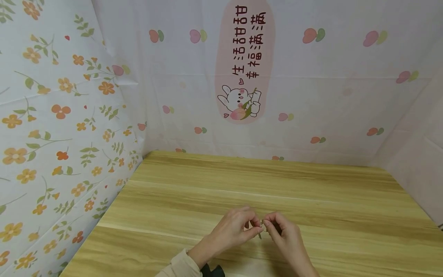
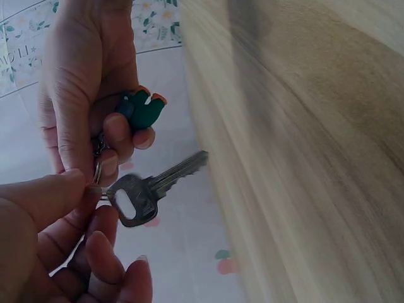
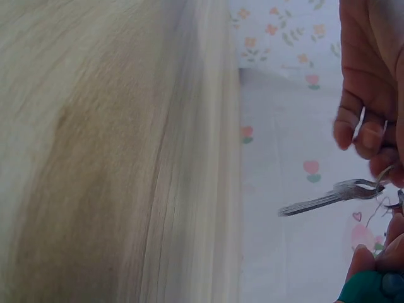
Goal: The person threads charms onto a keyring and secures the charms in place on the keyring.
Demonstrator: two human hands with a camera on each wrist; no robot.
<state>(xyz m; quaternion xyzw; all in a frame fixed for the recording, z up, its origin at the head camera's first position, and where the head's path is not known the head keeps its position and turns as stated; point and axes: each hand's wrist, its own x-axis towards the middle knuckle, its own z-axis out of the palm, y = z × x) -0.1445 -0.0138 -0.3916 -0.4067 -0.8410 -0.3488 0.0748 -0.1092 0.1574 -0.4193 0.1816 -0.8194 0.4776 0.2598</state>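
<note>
Both hands meet low over the wooden table (image 1: 311,184). A silver key (image 2: 148,192) hangs on a small metal key ring (image 2: 98,172), its blade pointing at the table edge. My left hand (image 2: 85,199) pinches the ring right by the key's head with thumb and fingers. My right hand (image 2: 126,126) curls its fingers round a green charm (image 2: 146,108) with orange tips on the same ring. In the head view the left hand (image 1: 255,225) and right hand (image 1: 268,225) touch fingertips, with the key (image 1: 260,234) dangling below. The right wrist view shows the key (image 3: 328,197) edge-on, and the charm (image 3: 372,289) at the bottom corner.
Cloth screens close the table in: a floral one (image 1: 62,115) on the left, a white one with a pink rabbit panel (image 1: 242,77) at the back, and a plain one (image 1: 418,161) on the right. A beige sleeve (image 1: 180,267) shows at the bottom edge.
</note>
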